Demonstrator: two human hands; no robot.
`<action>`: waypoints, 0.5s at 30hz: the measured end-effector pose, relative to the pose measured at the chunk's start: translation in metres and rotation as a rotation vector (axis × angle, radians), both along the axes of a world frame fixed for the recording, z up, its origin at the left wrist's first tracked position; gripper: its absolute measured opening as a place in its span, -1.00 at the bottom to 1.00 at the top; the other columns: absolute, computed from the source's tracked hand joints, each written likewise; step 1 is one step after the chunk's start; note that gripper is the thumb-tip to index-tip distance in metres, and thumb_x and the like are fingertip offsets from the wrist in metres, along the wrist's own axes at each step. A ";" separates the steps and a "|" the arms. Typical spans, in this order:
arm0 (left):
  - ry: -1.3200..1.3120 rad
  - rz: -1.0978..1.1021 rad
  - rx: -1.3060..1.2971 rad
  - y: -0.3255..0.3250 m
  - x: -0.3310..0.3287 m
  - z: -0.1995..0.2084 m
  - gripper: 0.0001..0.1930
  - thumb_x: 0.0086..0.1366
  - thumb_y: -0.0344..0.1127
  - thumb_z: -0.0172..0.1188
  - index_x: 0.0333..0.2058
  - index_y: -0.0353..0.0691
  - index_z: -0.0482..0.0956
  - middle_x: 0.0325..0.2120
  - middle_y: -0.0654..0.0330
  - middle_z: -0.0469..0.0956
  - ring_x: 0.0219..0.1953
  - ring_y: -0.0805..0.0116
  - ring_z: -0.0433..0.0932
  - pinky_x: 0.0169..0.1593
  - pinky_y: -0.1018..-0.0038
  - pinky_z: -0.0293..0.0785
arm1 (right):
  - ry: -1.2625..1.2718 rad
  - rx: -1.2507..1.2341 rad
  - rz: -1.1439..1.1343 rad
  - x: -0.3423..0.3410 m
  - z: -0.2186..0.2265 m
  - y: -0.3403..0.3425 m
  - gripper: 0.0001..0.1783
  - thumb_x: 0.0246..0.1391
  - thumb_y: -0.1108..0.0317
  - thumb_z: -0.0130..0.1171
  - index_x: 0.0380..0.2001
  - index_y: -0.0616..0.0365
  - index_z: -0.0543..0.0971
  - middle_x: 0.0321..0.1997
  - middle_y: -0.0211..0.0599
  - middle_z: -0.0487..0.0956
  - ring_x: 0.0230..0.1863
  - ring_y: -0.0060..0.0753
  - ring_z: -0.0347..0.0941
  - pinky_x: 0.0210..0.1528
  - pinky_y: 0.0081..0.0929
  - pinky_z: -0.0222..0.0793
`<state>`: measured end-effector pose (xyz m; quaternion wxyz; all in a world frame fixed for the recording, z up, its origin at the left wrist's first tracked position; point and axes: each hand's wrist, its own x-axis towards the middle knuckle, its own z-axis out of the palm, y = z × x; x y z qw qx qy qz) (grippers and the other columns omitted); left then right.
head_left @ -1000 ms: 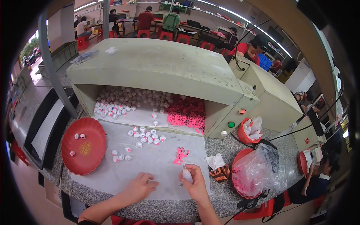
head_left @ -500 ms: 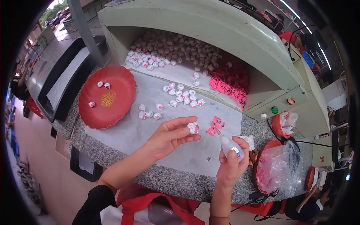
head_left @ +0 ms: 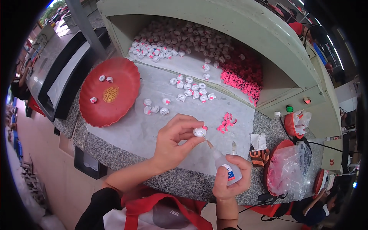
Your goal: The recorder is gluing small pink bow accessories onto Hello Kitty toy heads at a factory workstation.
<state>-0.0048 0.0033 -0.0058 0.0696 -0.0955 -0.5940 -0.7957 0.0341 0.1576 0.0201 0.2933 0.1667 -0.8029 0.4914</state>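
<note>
Between the thumb and fingers of my left hand (head_left: 177, 141) is a small white plastic figure piece (head_left: 199, 132) with a pink bit on it. My right hand (head_left: 232, 177) grips a clear glue bottle (head_left: 227, 166), its thin nozzle tilted up to the white piece; whether the tip touches, I cannot tell. Just beyond lies a little pile of pink pieces (head_left: 227, 122) on the white sheet (head_left: 153, 128). Farther back sits a loose group of white figure pieces (head_left: 195, 90), several with pink on them.
At the left stands a red scalloped plate (head_left: 126, 103) holding three white pieces. A pale green metal housing (head_left: 214, 9) arches over heaps of white pieces and pink pieces (head_left: 243, 78). A bag-filled red dish (head_left: 269, 172), a small red basket (head_left: 289, 124) and a striped cloth (head_left: 260, 157) lie right.
The glue bottle has moved left from beside the pink pile, its nozzle now at the white piece. My left hand has turned that piece. The view has shifted slightly.
</note>
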 end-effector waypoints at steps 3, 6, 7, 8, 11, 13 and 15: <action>-0.008 -0.004 0.029 -0.001 0.000 -0.001 -0.69 -0.01 -0.69 0.12 -0.23 -0.38 0.43 -0.23 0.14 0.31 -0.17 0.38 0.45 -0.10 0.55 0.49 | -0.006 -0.002 0.040 -0.002 0.000 -0.001 -0.68 -0.25 0.42 0.15 -0.35 0.33 0.41 -0.48 -0.16 0.51 -0.59 -0.37 0.45 -0.54 -0.57 0.36; -0.008 -0.018 0.043 -0.001 0.001 -0.002 -0.70 -0.01 -0.70 0.12 -0.24 -0.38 0.43 -0.23 0.14 0.31 -0.17 0.37 0.45 -0.10 0.54 0.49 | 0.009 0.004 0.047 -0.002 -0.001 -0.001 -0.69 -0.23 0.43 0.15 -0.35 0.34 0.40 -0.48 -0.15 0.51 -0.60 -0.37 0.45 -0.54 -0.55 0.36; -0.014 -0.023 0.053 -0.001 0.002 -0.002 -0.70 -0.02 -0.70 0.12 -0.24 -0.38 0.43 -0.23 0.14 0.31 -0.17 0.37 0.45 -0.10 0.54 0.48 | 0.008 0.006 0.056 -0.002 0.000 -0.002 -0.69 -0.22 0.43 0.14 -0.34 0.34 0.40 -0.47 -0.15 0.51 -0.59 -0.37 0.45 -0.54 -0.55 0.36; -0.015 -0.024 0.053 -0.002 0.002 -0.002 -0.70 -0.02 -0.70 0.12 -0.24 -0.38 0.43 -0.23 0.14 0.31 -0.17 0.37 0.45 -0.10 0.54 0.48 | 0.006 0.008 0.065 -0.002 0.000 -0.002 -0.68 -0.22 0.44 0.14 -0.33 0.35 0.39 -0.47 -0.14 0.51 -0.59 -0.36 0.45 -0.55 -0.55 0.36; -0.008 -0.028 0.045 -0.002 0.001 -0.002 -0.69 -0.02 -0.70 0.12 -0.24 -0.38 0.43 -0.24 0.14 0.31 -0.18 0.37 0.45 -0.09 0.53 0.49 | 0.009 0.032 0.063 -0.002 -0.001 -0.001 -0.68 -0.21 0.45 0.13 -0.32 0.36 0.38 -0.48 -0.14 0.50 -0.60 -0.37 0.45 -0.56 -0.56 0.35; -0.025 -0.035 0.045 -0.003 0.002 -0.001 -0.69 -0.02 -0.70 0.13 -0.23 -0.38 0.43 -0.24 0.14 0.31 -0.18 0.37 0.45 -0.10 0.54 0.49 | 0.005 0.025 0.073 -0.003 0.001 -0.003 -0.68 -0.21 0.45 0.13 -0.32 0.36 0.38 -0.48 -0.15 0.50 -0.61 -0.38 0.44 -0.57 -0.56 0.35; -0.018 -0.037 0.047 -0.004 0.001 -0.001 -0.68 -0.02 -0.70 0.12 -0.23 -0.38 0.44 -0.24 0.14 0.31 -0.19 0.38 0.45 -0.10 0.54 0.49 | 0.001 0.019 0.082 -0.002 0.002 -0.005 -0.68 -0.21 0.46 0.13 -0.32 0.36 0.38 -0.49 -0.16 0.49 -0.62 -0.38 0.43 -0.58 -0.56 0.34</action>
